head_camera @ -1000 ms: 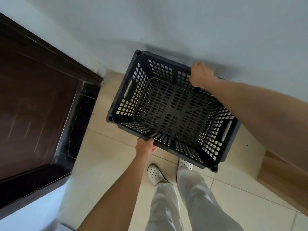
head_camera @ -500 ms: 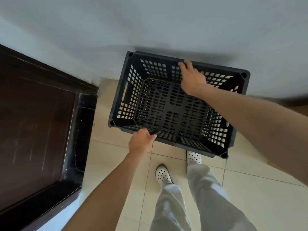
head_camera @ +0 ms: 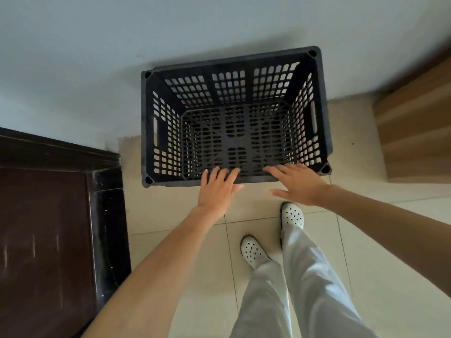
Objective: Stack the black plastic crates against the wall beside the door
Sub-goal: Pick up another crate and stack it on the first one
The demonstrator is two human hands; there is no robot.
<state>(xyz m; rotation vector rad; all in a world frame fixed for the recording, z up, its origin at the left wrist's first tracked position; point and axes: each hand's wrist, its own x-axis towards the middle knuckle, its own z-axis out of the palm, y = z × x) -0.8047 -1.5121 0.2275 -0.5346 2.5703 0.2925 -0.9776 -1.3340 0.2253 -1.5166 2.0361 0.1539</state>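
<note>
1 black crate [head_camera: 234,140] sits against the wall [head_camera: 97,45], just beyond the left hand [head_camera: 218,187] and right hand [head_camera: 299,182], both spread flat at its near rim, gripping nothing. The door [head_camera: 44,240] lies left of them. Further crates to stack are unseen.

Crate [head_camera: 234,132] now square to wall [head_camera: 97,45], left hand [head_camera: 217,189] and right hand [head_camera: 300,184] (grips released) at near rim.

Pale grey-white wall [head_camera: 97,45] at top, plain, w/ soft even light. Beige tiled floor [head_camera: 170,215] below, thin grout lines. Dark brown door [head_camera: 44,240] at lower L, glossy black frame [head_camera: 107,228] beside it. Light wood-grain furniture [head_camera: 415,132] at R, on floor near wall.
</note>
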